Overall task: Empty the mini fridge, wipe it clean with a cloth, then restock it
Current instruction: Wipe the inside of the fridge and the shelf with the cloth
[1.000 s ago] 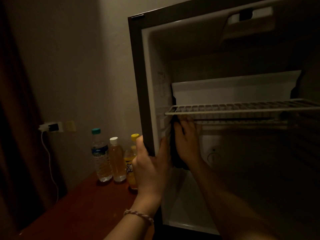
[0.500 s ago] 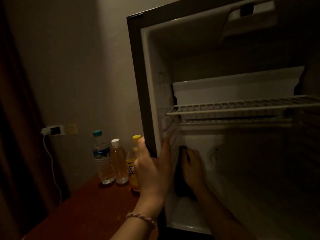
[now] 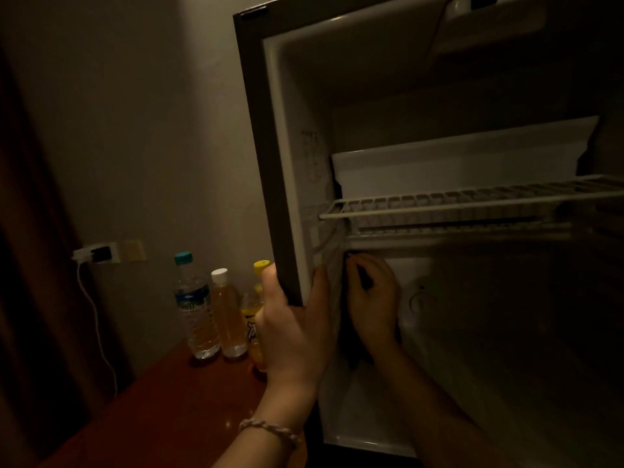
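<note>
Mini fridge (image 3: 439, 96) stands open on a reddish wooden tabletop (image 3: 152, 410), interior bare of stock; wire shelf (image 3: 472, 204) sits across the middle. Right hand (image 3: 373, 298) is inside, below the shelf, pressing a dark cloth (image 3: 347, 332) against the left inner wall, fingers curled over the fabric. Left hand (image 3: 297, 319) grips the fridge's left front edge, thumb on the outside and fingers wrapped onto the inner frame, steadying the cabinet. Judgement: wiping is underway, restocking not yet begun. Risks: an upward stroke could catch the shelf's front rail and knock it off its supports; hard pressure could slide or tilt the fridge if the bracing grip slackens; the left elbow works just beside three bottles and could topple them. Those stand on the tabletop left of the fridge: a clear water bottle (image 3: 194, 309) with teal cap, a pale amber drink bottle (image 3: 228, 315) with white cap, a yellow-capped bottle (image 3: 251, 315) partly hidden by the left hand. Their labels carry print, too dim and blurred to read. Faint markings on the inner wall, likewise illegible. A charger (image 3: 98, 255) sits in the wall socket, its cable hanging down.
</note>
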